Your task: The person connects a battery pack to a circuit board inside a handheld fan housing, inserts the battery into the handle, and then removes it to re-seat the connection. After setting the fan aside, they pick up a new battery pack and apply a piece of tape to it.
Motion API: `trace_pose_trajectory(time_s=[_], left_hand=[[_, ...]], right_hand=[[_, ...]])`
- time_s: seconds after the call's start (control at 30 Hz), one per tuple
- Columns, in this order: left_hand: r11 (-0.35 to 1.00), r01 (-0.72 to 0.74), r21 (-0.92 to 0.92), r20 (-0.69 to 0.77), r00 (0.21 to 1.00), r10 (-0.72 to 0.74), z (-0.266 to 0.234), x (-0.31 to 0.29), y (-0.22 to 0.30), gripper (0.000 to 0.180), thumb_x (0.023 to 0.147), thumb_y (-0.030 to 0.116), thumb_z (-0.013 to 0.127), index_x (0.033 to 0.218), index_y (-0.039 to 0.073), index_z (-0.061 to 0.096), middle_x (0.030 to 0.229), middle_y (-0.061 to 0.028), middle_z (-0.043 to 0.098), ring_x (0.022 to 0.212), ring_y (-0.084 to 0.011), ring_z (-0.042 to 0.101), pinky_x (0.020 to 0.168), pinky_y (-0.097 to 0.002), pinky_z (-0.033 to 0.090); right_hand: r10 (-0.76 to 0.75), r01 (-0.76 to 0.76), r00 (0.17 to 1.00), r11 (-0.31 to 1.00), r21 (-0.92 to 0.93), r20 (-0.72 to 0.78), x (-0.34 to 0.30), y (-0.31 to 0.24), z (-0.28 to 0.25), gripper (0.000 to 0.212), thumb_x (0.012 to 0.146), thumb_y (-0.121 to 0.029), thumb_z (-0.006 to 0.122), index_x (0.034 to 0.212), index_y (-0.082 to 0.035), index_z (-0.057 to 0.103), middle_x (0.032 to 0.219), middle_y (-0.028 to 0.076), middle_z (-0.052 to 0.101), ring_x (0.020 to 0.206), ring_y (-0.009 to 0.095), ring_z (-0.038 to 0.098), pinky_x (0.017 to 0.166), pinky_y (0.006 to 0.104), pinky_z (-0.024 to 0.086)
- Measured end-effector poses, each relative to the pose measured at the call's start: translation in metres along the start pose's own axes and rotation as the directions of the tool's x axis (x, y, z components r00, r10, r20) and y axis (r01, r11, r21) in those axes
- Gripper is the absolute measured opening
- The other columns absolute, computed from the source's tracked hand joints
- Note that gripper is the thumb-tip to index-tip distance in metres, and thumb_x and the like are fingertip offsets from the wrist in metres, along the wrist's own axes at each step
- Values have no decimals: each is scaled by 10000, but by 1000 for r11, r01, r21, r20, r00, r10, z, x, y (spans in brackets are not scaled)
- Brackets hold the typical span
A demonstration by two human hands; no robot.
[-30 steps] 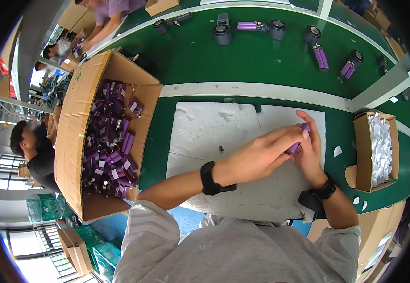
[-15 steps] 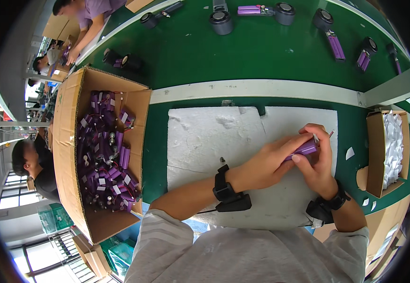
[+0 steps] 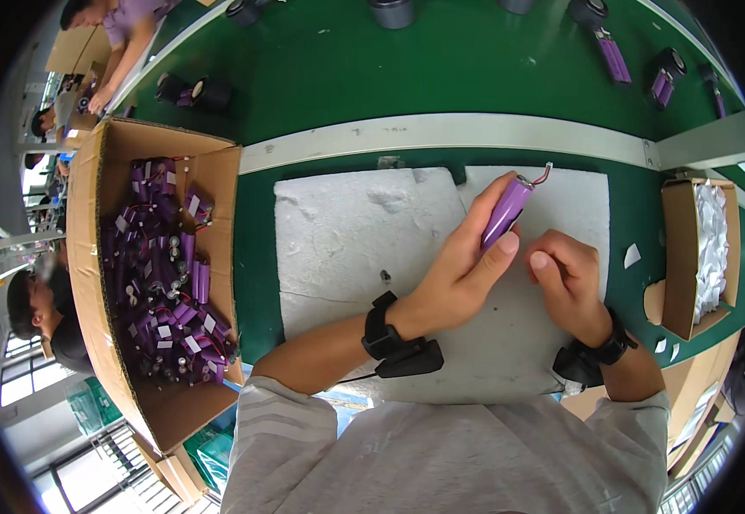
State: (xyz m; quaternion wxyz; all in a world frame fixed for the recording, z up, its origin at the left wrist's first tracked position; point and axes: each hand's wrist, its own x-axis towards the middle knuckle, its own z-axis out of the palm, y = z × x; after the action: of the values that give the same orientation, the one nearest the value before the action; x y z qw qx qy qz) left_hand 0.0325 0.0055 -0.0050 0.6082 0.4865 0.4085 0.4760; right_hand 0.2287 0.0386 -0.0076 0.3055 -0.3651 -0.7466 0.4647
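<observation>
My left hand [image 3: 451, 284] is wrapped round a purple battery pack [image 3: 504, 214], held tilted above the white foam board [image 3: 351, 244]. From the pack's upper end a short red lead curls up to a small white connector [image 3: 549, 166]. Just to the right and apart from the pack, my right hand [image 3: 568, 283] is closed, its thumb pressed against curled fingers. Whatever those fingers may hold is hidden. Both wrists wear black straps with a dark module.
At left stands a cardboard box [image 3: 89, 248] of purple battery packs. A smaller carton [image 3: 679, 283] with silvery-white sheets sits at right, near white scraps [image 3: 632, 255]. Beyond a pale rail [image 3: 441, 130], round dark parts with purple packs lie on the green surface [image 3: 406, 77]. People work at far left.
The pack has turned more upright in my left hand, its lead now pointing up. My right hand has let go of it and drawn away, lower and closed. The view has shifted slightly.
</observation>
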Motion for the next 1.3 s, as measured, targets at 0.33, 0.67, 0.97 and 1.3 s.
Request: trace_pose_trajectory(time_s=[0.33, 0.67, 0.97, 1.3], left_hand=[[974, -179, 140, 189, 970, 151, 4, 3, -2, 536, 1036, 276, 366, 1470, -18, 254, 1226, -117, 456, 1057, -197, 477, 956, -314, 383], [957, -198, 211, 216, 965, 152, 2, 4, 1, 486, 1030, 235, 378, 1439, -21, 317, 1204, -145, 472, 1067, -229, 490, 963, -321, 380], [942, -230, 244, 239, 956, 172, 5, 3, -4, 453, 1024, 188, 393, 1441, 17, 343, 1266, -148, 477, 1124, -248, 507, 962, -323, 405], [965, -169, 199, 250, 961, 116, 4, 3, 4, 453, 1024, 192, 397, 1437, 12, 350, 1251, -158, 494, 1121, -253, 517, 966, -329, 407]], right_hand=[[-81, 81, 997, 996, 34, 15, 8, -9, 6, 158, 951, -120, 545, 865, 3, 594, 696, 119, 584, 534, 260, 531, 504, 318, 419], [-127, 124, 991, 990, 62, 38, 9, -4, 7, 165, 952, -100, 517, 824, 1, 545, 662, 120, 550, 519, 273, 513, 498, 351, 404], [-171, 162, 981, 982, 97, 91, 7, -1, 1, 150, 895, -85, 504, 776, 3, 532, 632, 123, 542, 511, 301, 506, 498, 377, 393], [-178, 165, 980, 977, 132, 91, 7, -3, 0, 186, 900, -116, 532, 754, -1, 534, 604, 116, 516, 496, 284, 481, 483, 368, 361]])
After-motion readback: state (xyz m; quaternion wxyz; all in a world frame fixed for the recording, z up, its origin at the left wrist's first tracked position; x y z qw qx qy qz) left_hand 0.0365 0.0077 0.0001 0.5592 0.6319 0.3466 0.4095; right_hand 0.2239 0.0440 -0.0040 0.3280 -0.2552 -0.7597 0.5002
